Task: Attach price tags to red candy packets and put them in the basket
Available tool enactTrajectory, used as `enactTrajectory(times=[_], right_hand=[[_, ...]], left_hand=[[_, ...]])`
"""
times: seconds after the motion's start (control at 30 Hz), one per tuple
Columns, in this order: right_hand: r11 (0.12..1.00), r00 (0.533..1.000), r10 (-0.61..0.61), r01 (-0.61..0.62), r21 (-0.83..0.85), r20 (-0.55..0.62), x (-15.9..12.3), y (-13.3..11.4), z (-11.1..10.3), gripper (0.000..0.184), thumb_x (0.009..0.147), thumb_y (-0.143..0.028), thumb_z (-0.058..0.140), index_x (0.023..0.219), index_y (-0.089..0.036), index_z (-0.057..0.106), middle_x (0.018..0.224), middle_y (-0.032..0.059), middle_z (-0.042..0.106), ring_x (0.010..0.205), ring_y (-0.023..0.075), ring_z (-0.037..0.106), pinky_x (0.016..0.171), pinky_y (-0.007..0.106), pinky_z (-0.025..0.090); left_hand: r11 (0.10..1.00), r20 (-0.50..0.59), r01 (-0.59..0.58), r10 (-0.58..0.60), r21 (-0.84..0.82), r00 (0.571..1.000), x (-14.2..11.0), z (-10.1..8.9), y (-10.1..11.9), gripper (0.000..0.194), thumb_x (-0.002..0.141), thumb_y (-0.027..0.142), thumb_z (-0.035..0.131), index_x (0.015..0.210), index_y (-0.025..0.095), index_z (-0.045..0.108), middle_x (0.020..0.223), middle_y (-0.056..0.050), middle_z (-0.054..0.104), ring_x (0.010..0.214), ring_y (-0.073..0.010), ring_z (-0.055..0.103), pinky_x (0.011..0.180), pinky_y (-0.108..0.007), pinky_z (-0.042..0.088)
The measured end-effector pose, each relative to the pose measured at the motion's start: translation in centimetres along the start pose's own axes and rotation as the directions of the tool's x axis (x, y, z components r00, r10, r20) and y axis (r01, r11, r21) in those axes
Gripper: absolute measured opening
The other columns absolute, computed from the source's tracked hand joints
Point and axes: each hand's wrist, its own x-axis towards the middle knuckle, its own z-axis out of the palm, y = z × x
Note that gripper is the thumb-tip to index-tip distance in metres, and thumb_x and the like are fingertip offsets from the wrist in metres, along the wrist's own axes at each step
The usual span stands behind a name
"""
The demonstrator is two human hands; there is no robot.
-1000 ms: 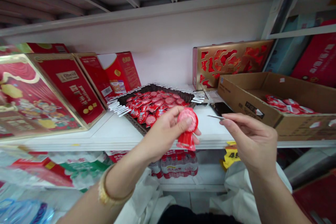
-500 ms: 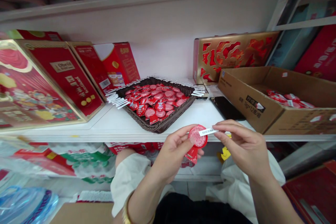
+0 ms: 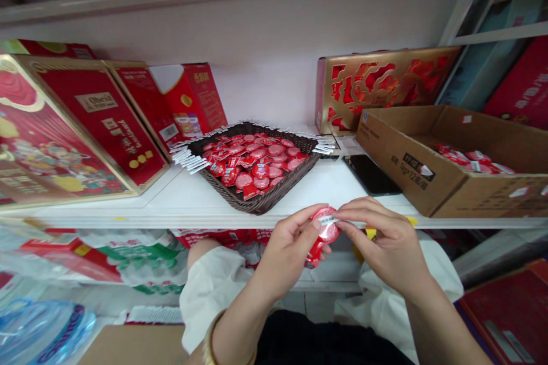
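Note:
My left hand (image 3: pixel 289 248) is closed on a red-wrapped round candy (image 3: pixel 329 232), thumb on its face and fingers behind. A white barcode label (image 3: pixel 327 220) lies across the candy's clear front. At the label's right end, the thumb and forefinger of my right hand (image 3: pixel 387 239) are pinched together, touching the candy's edge. Beyond my hands, a dark woven basket (image 3: pixel 261 203) holds many similar red candies (image 3: pixel 257 162). White label strips (image 3: pixel 192 158) stick out in rows along the basket's rim.
A black phone (image 3: pixel 371 175) lies on the white shelf (image 3: pixel 180 199), right of the basket. Beside it stands an open cardboard box (image 3: pixel 406 174) with some red packets inside. Red gift boxes (image 3: pixel 98 108) stand at left, a gold one (image 3: pixel 377 88) behind. Bottle packs (image 3: pixel 141 256) sit below.
My right hand has moved slightly left, bringing the label from sticking out past the candy to lying across its face. The left hand still holds the candy.

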Motion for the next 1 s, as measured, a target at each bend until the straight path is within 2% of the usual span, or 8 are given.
enactTrajectory(times=[0.27,0.47,0.57,0.67,0.83,1.0], right_hand=[[0.999,1.000,-0.012,0.013,-0.044,0.020,-0.3,-0.2,-0.1,0.018,0.086,-0.010,0.066,0.095,-0.024,0.072,0.088,0.0021,0.072,0.082,0.0139,0.066,0.073,0.026,0.053],[0.994,0.999,0.025,-0.029,-0.102,-0.045,-0.8,0.0,0.1,0.017,0.086,-0.016,0.067,0.098,-0.025,0.074,0.093,0.0040,0.059,0.084,0.0155,0.060,0.071,0.029,0.049],[0.991,0.991,0.116,-0.120,-0.056,-0.062,-1.0,0.2,0.3,0.021,0.086,-0.021,0.067,0.107,-0.025,0.070,0.097,0.0042,0.059,0.086,0.0159,0.058,0.073,0.029,0.048],[0.967,0.965,0.254,-0.250,0.056,-0.071,-1.2,0.4,0.8,0.025,0.087,-0.026,0.067,0.111,-0.024,0.066,0.090,0.0024,0.062,0.078,0.0148,0.056,0.069,0.028,0.047],[0.883,0.899,0.437,-0.422,0.203,-0.035,-1.3,0.5,1.7,0.018,0.087,-0.035,0.066,0.096,-0.020,0.069,0.077,0.0023,0.064,0.069,0.0150,0.056,0.066,0.029,0.047],[0.843,0.876,0.481,-0.457,0.284,-0.017,-1.3,0.5,1.8,0.020,0.085,-0.039,0.066,0.089,-0.020,0.071,0.079,0.0043,0.068,0.070,0.0159,0.059,0.065,0.029,0.047]], left_hand=[[1.000,-0.036,-0.019,0.019,0.007,0.999,0.4,0.3,-0.1,0.053,0.083,0.052,0.066,0.124,0.019,0.066,0.064,-0.002,0.065,0.053,-0.0093,0.055,0.046,-0.016,0.039],[0.999,-0.069,-0.051,0.052,0.008,0.996,0.5,0.6,-0.2,0.049,0.084,0.050,0.065,0.121,0.018,0.067,0.064,-0.002,0.064,0.050,-0.0084,0.052,0.044,-0.016,0.037],[0.998,-0.072,-0.068,0.069,0.013,0.995,0.5,0.8,-0.2,0.048,0.084,0.049,0.065,0.120,0.017,0.067,0.064,-0.002,0.064,0.050,-0.0084,0.051,0.043,-0.016,0.036],[0.997,-0.059,-0.077,0.078,0.023,0.995,0.4,1.0,-0.1,0.046,0.086,0.047,0.063,0.119,0.016,0.067,0.063,0.000,0.062,0.050,-0.0079,0.050,0.044,-0.016,0.036],[0.994,-0.062,-0.103,0.106,0.046,0.992,0.3,1.2,-0.2,0.044,0.086,0.042,0.063,0.120,0.014,0.063,0.064,0.000,0.063,0.052,-0.0088,0.053,0.047,-0.018,0.040],[0.996,-0.085,-0.068,0.072,0.052,0.994,0.2,1.3,-0.4,0.037,0.085,0.044,0.064,0.109,0.015,0.063,0.064,0.000,0.064,0.053,-0.0097,0.055,0.047,-0.017,0.039]])
